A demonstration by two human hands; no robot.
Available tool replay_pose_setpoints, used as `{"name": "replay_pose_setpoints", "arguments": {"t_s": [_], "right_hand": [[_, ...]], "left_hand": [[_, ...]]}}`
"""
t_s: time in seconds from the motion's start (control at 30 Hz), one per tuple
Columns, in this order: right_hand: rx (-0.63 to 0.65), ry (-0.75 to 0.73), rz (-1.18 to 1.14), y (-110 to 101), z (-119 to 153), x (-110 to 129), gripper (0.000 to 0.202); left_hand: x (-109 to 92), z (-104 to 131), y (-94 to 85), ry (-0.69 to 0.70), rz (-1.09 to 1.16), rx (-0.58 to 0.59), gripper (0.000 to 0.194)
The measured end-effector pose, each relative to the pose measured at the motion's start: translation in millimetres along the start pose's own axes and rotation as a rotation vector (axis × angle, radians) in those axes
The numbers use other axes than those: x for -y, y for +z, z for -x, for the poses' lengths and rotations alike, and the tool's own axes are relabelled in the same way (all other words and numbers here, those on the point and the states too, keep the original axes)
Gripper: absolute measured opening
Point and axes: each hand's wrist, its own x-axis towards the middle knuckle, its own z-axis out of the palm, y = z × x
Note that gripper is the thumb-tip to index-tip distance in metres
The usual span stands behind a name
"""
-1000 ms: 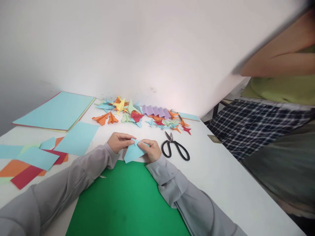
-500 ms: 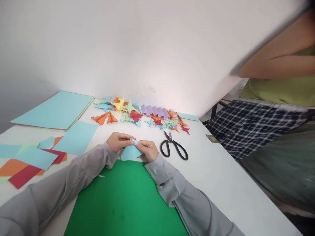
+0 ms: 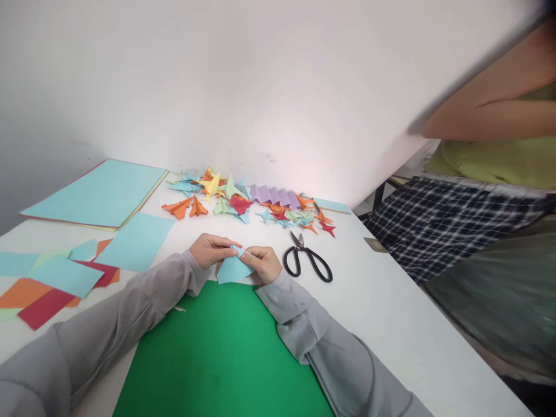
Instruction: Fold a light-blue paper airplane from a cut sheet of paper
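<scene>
A small folded piece of light blue paper [image 3: 233,270] is held up between my two hands, just past the far edge of a green sheet [image 3: 226,347]. My left hand [image 3: 211,251] pinches its upper left side, thumb and fingers closed. On the upper right, my right hand [image 3: 263,264] grips it with the thumb pressed near the top fold. The paper widens toward its lower edge, and the fingers hide part of it. Black-handled scissors [image 3: 307,258] lie to the right of my right hand, blades pointing away and slightly apart.
Several folded paper shapes [image 3: 211,185] and a pleated purple paper strip [image 3: 274,196] lie along the wall. At left are a stack of large sheets [image 3: 95,191], a blue sheet [image 3: 139,242] and coloured pieces [image 3: 47,308]. A person [image 3: 486,214] stands at right beside the table.
The folded blue paper has turned slightly, its lower edge shifting a little to the right. Both hands keep their hold in nearly the same place.
</scene>
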Motion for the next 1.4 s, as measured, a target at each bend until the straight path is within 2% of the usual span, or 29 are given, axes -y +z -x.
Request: {"name": "replay_pose_setpoints", "arguments": {"t_s": [0.5,1.23,1.4], "right_hand": [[0.018,-0.011,-0.014,-0.1,-1.5,-5.6,0.034],[0.009,-0.003,0.049,-2.0,-2.9,-9.9,0.034],[-0.005,0.0,0.051,-1.1,-1.0,-7.6,0.034]], "left_hand": [[3.3,-1.4,-4.6,0.028,-0.069,0.018,0.027],[2.9,-1.7,-8.6,0.235,-0.221,0.076,0.021],[2.2,-0.5,-6.3,0.231,-0.235,0.059,0.024]]}}
